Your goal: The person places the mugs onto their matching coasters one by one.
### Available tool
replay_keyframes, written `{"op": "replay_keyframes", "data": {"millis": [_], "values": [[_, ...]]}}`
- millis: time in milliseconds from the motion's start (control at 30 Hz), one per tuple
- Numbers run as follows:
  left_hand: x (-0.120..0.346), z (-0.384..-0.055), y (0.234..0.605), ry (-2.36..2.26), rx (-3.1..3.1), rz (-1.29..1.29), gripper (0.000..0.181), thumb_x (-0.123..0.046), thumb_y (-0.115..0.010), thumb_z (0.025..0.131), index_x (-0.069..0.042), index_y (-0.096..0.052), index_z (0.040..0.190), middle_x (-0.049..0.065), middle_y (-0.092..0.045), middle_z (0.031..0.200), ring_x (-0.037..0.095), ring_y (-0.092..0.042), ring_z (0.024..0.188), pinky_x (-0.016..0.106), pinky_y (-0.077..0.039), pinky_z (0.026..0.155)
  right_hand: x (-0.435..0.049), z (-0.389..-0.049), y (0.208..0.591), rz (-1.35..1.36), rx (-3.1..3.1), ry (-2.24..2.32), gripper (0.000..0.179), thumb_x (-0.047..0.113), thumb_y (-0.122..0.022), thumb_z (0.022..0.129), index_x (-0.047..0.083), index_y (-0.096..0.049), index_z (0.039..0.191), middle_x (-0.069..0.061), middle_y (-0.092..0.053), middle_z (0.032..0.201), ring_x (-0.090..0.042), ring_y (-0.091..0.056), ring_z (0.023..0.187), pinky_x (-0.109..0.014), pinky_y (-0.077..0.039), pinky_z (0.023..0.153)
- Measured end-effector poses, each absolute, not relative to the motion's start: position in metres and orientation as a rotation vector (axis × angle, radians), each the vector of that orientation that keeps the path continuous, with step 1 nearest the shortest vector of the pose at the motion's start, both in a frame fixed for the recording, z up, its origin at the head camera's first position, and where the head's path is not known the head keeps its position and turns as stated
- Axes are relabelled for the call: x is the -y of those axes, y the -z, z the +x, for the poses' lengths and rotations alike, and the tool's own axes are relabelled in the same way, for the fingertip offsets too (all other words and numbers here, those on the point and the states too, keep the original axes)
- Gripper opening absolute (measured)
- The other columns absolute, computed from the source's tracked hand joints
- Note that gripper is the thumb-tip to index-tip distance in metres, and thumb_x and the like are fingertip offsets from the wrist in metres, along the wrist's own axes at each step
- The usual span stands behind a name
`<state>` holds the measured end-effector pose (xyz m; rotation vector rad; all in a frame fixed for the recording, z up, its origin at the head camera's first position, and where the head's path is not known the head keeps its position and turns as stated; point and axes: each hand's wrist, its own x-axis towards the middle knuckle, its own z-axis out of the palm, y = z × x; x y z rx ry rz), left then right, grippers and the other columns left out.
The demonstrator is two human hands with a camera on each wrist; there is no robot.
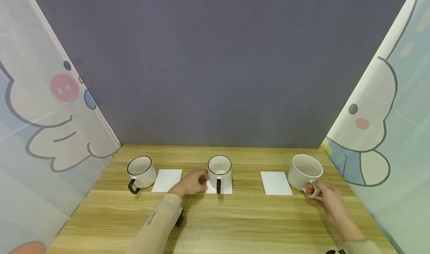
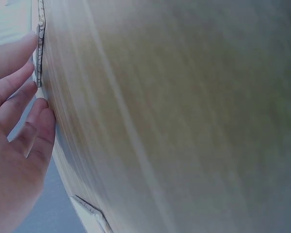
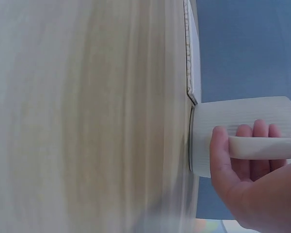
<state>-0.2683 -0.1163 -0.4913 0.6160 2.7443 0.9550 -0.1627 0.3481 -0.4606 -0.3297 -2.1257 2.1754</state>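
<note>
My left hand (image 1: 190,183) is at the left edge of the middle white square pad (image 1: 227,190), its fingertips right at the edge and its thumb apart from the fingers. On that pad stands a white mug (image 1: 220,172) with a black rim and a black handle facing me. At the right, my right hand (image 1: 330,200) grips the handle of a larger all-white mug (image 1: 304,172). In the right wrist view this ribbed mug (image 3: 242,116) is upright with its base close to the table, right beside the edge of another pad (image 3: 195,63).
Another black-rimmed white mug (image 1: 142,173) stands at the far left, its handle towards me. Next to it lies a white square pad (image 1: 167,180); one more pad (image 1: 276,183) lies left of the larger mug. A grey panel (image 1: 218,67) rises behind the wooden table (image 1: 242,224).
</note>
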Motion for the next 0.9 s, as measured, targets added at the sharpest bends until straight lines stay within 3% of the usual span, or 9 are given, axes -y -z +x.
{"op": "replay_keyframes", "data": {"millis": [500, 900], "values": [[0.1161, -0.2669, 0.4917, -0.973, -2.735, 0.625, 0.023, -0.01, -0.081, 0.082, -0.013, -0.065, 0.098, 0.012, -0.059, 0.142, 0.04, -0.046, 0.134, 0.056, -0.035, 0.112, -0.3464, -0.1628, 0.4653, -0.34, 2.05, -2.248, 0.04, 0.022, -0.054, 0.107, -0.001, -0.065, 0.076, -0.002, -0.063, 0.073, -0.014, -0.065, 0.075, -0.033, -0.061, 0.079], [0.1163, -0.2659, 0.4877, -0.968, -2.729, 0.625, 0.024, -0.009, -0.081, 0.083, -0.012, -0.064, 0.1, 0.012, -0.058, 0.143, 0.04, -0.046, 0.134, 0.057, -0.035, 0.112, -0.3421, -0.1634, 0.4663, -0.293, 2.033, -2.26, 0.038, 0.021, -0.056, 0.106, -0.004, -0.065, 0.079, -0.004, -0.063, 0.076, -0.015, -0.066, 0.077, -0.034, -0.061, 0.08]]}}
